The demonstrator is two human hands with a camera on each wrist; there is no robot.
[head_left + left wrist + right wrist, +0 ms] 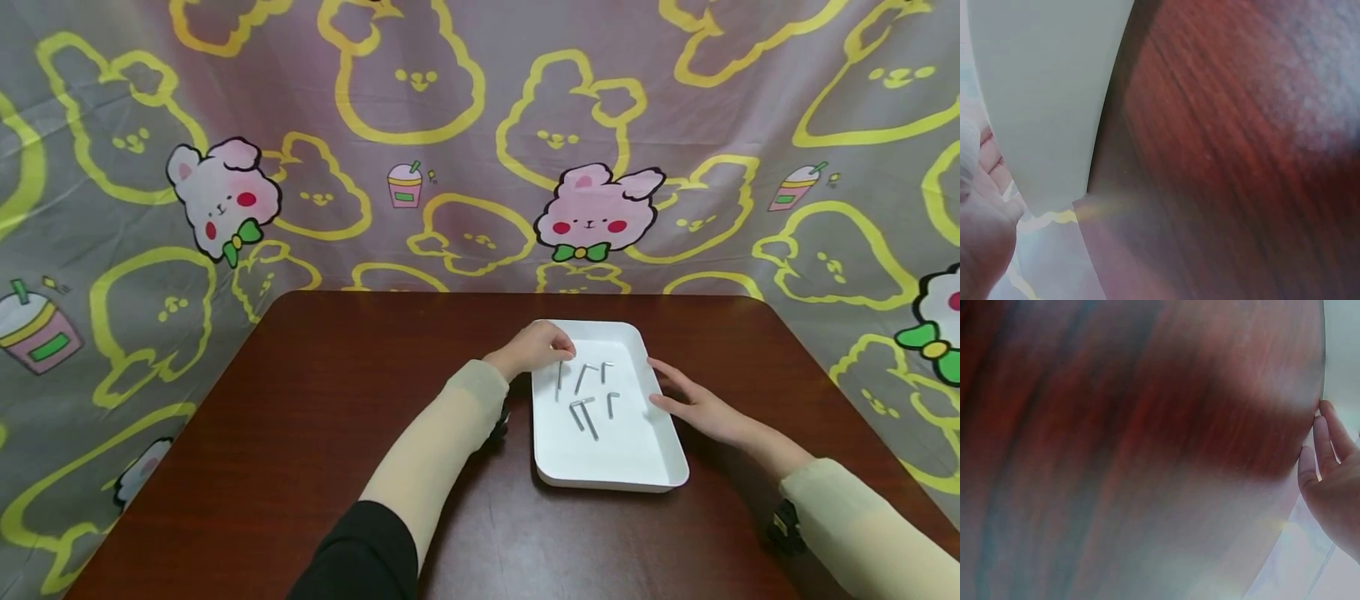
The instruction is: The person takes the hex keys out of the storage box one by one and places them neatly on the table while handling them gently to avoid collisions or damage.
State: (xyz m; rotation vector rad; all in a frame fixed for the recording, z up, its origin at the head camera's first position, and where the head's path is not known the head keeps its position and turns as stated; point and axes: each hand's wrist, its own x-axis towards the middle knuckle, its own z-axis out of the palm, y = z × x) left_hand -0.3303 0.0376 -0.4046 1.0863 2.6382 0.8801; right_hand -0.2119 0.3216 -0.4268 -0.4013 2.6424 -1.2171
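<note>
The dark brown counter (300, 417) spanned the lower half of the head view, bearing a white tray (611, 463) right of centre. At the tray's right rim the right hand (697, 408) rested with fingers spread, gripping nothing, while at its upper left the left hand (531, 348) pinched the upper end of an L-shaped metal key (558, 385); five similar keys (590, 422) lay beside it.

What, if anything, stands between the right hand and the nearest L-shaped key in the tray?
Only the right rim of the tray, where the right hand has its fingertips. Past it, bare floor leads to the nearest key; the left hand is at the far left corner, off that path.
</note>
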